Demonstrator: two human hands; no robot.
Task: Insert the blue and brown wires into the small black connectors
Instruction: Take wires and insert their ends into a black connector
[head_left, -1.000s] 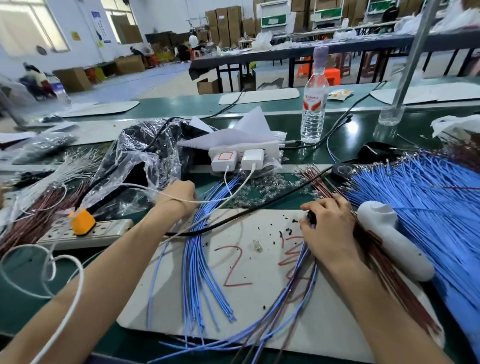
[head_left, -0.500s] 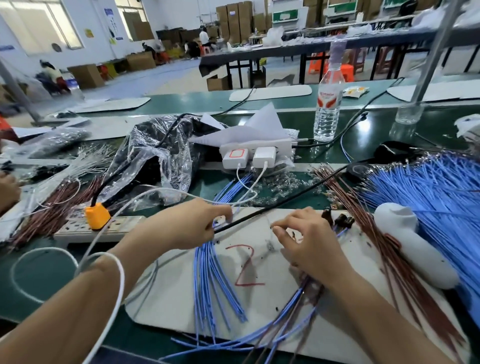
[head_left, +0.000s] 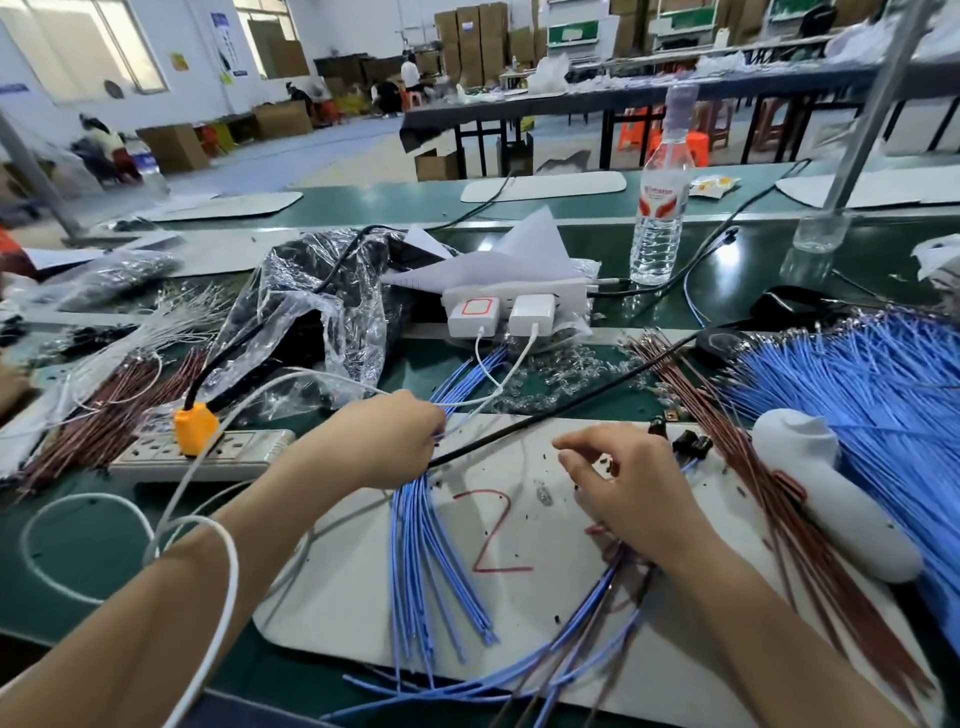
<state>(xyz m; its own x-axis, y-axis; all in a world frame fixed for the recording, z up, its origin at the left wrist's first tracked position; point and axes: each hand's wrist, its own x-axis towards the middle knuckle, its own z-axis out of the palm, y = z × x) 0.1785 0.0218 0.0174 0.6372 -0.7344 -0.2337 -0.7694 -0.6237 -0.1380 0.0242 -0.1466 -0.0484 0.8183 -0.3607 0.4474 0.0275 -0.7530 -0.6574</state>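
Pinching the top of the fanned blue wires (head_left: 431, 545) in my left hand (head_left: 384, 441) to draw one out, my right hand (head_left: 628, 499) curls round the mixed blue-and-brown bundle (head_left: 582, 621), with the small black connectors (head_left: 691, 446) lying just beyond its fingertips, within easy reach.
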